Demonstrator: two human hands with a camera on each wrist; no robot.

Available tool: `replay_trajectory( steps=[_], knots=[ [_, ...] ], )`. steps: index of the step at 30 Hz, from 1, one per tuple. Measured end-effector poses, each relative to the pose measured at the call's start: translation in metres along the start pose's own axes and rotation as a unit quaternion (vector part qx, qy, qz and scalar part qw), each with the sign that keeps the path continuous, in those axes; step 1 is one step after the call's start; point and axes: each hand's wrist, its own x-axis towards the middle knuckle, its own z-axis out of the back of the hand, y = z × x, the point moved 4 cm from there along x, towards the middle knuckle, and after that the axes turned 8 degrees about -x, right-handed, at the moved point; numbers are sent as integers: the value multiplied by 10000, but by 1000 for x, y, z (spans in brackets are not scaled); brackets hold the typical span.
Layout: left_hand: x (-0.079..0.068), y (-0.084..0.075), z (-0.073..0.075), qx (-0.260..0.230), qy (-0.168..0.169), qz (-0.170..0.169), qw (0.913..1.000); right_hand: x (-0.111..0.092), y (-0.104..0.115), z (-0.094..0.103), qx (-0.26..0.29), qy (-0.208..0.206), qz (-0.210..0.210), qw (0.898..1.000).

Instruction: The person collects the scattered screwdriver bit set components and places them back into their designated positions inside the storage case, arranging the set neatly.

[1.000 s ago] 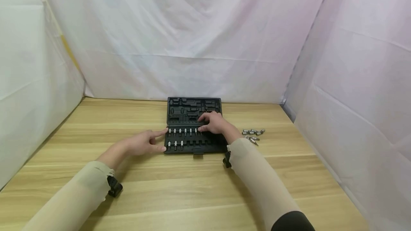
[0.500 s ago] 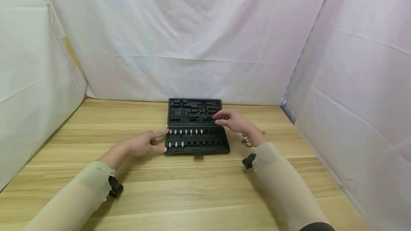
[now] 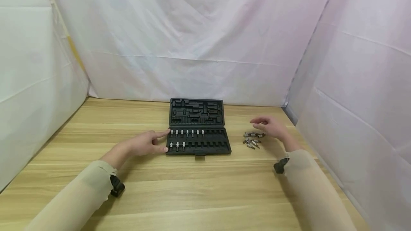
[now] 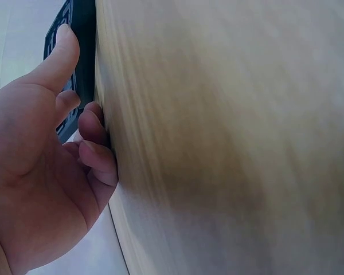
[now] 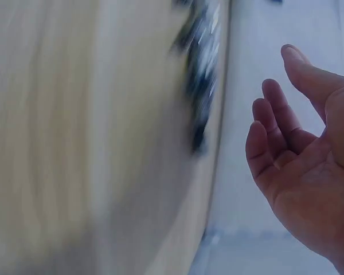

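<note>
A black plastic socket case [image 3: 212, 148] lies open on the wooden table. Several silver bit sockets [image 3: 192, 132] fill the left part of its upper row, and three bit sockets [image 3: 177, 145] sit at the left of the lower row. My left hand [image 3: 146, 144] rests at the case's left edge, thumb and index finger spread along it; the left wrist view shows the thumb [image 4: 60, 57] against the dark side. Over the table to the right, my right hand [image 3: 271, 127] hovers with loosely bent fingers and nothing in them, beside a pile of loose bit sockets [image 3: 252, 143].
The moulded lid [image 3: 196, 111] is folded back behind the tray. Vacant slots [image 3: 208, 144] run along the right of both rows. White cloth walls [image 3: 192, 38] enclose the wooden tabletop [image 3: 192, 188] at the back and sides.
My right hand has let go of a bit socket in the upper row and moved right to the loose pile. The left hand has stayed at the case's edge.
</note>
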Motion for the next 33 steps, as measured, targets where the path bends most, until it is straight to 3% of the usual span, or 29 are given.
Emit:
replay_trajectory(
  steps=[5, 11, 21, 33],
  knots=[
    [0, 1, -1, 48, -43, 7, 10000, -14, -31, 10, -286, 76, -227, 9993],
    [0, 1, -1, 95, -70, 2, 9999, -19, -51, 11, -610, 390, -374, 9967],
    [0, -1, -2, -10, 15, -47, 10000, -19, -58, 8, -833, 492, -355, 9947],
    [0, 0, -2, 91, -5, -99, 9999, -26, -61, 13, -930, 205, -476, 9943]
  ],
)
